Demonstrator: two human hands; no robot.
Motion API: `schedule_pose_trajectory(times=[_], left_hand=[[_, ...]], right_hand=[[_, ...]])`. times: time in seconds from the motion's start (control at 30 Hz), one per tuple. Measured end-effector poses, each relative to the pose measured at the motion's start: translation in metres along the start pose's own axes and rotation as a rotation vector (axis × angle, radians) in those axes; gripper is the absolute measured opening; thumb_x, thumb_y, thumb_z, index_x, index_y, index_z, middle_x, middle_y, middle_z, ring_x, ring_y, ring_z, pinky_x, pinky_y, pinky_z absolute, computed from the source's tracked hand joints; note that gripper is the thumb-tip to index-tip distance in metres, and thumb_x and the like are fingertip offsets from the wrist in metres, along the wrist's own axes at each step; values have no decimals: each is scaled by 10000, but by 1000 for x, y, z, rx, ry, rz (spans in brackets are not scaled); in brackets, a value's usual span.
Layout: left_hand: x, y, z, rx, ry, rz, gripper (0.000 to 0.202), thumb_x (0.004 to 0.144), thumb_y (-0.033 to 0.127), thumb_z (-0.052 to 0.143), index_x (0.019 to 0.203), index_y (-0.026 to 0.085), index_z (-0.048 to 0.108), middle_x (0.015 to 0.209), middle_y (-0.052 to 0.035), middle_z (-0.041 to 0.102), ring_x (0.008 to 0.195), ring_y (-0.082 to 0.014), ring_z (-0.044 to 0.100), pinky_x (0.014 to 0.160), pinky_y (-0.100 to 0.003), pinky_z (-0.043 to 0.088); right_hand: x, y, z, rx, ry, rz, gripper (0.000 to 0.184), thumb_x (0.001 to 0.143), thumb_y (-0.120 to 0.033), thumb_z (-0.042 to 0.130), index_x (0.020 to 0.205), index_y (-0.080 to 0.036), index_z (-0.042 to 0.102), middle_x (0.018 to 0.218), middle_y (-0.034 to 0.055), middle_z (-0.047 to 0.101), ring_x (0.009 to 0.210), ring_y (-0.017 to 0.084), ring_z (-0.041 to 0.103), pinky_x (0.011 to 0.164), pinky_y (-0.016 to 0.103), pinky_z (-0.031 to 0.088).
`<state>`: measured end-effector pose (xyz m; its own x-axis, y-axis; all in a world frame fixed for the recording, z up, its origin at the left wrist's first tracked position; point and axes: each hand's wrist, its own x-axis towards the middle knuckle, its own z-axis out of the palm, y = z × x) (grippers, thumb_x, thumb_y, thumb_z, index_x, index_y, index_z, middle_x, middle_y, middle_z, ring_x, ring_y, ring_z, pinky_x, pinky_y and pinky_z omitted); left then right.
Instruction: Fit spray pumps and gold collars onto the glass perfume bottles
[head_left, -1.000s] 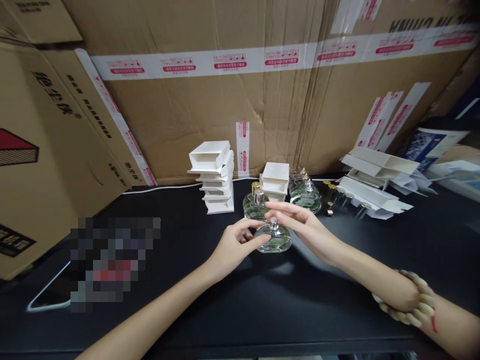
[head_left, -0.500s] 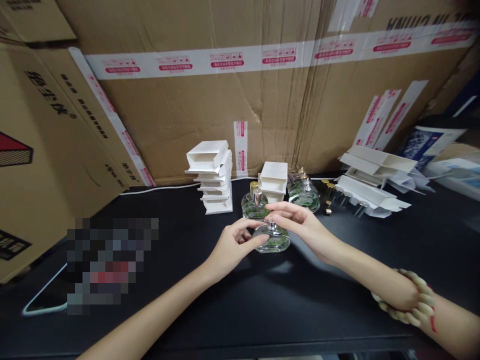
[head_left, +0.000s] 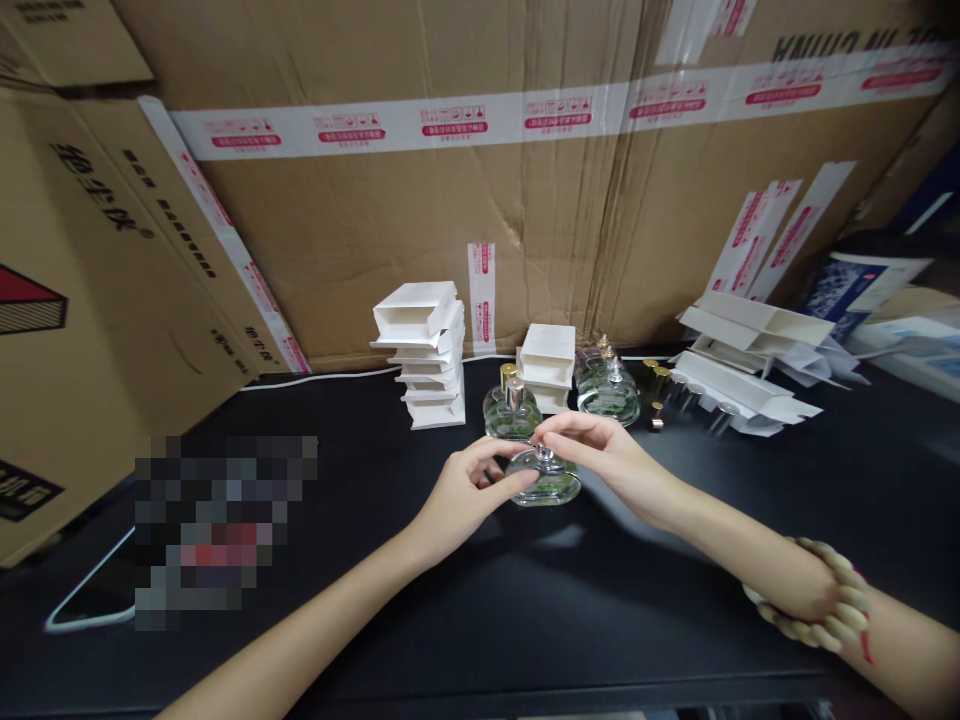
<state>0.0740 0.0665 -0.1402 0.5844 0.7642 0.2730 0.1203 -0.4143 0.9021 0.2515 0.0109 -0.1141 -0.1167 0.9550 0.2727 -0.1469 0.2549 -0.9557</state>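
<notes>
One glass bottle (head_left: 556,486) is standing just below frame centre: my left hand (head_left: 466,492) is pinching its left side, likely for steadiness; my right hand (head_left: 604,440) is arching over its silver neck (head_left: 544,453), can't tell if pinching.

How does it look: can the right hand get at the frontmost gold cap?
Probably yes: black tabletop separates the right hand from the gold cap, and nothing visible blocks the way, though that hand is at the sprayer of the bottle.

The bottle (head_left: 555,487) is clear and green, the tabletop (head_left: 600,610) black, the stacked cartons (head_left: 454,350) white.
</notes>
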Motion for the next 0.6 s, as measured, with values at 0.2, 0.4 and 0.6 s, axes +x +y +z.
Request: schedule_pose_trajectory(times=[0.2, 0.4, 0.6], left_hand=[[-1, 0, -1, 3, 0, -3, 498, 706, 447, 651, 1045, 83, 642, 728, -47, 510, 624, -106, 425, 582, -243, 327], [-2, -1, 0, 19, -2, -2, 495, 719, 471, 646, 1049, 101, 646, 749, -57, 522, 644, -118, 437, 609, -258, 346], [-2, 1, -1, 3, -1, -32, 527, 703, 466, 645, 1060, 79, 638, 758, -61, 516, 626, -111, 416, 588, -255, 327]], right_hand=[[-1, 0, 0, -56, 22, 8, 126, 774, -316, 695, 860, -231, 730, 934, 8, 647, 849, 48, 576, 774, 115, 427], [-1, -1, -1, -83, 10, 3, 127, 771, -353, 697, 861, -272, 733, 987, 8, 647, 896, 59, 582, 824, 134, 429], [-1, 0, -1, -94, -13, -26, 151, 789, -352, 683, 887, -246, 726, 968, 7, 650, 903, 69, 591, 839, 155, 440]])
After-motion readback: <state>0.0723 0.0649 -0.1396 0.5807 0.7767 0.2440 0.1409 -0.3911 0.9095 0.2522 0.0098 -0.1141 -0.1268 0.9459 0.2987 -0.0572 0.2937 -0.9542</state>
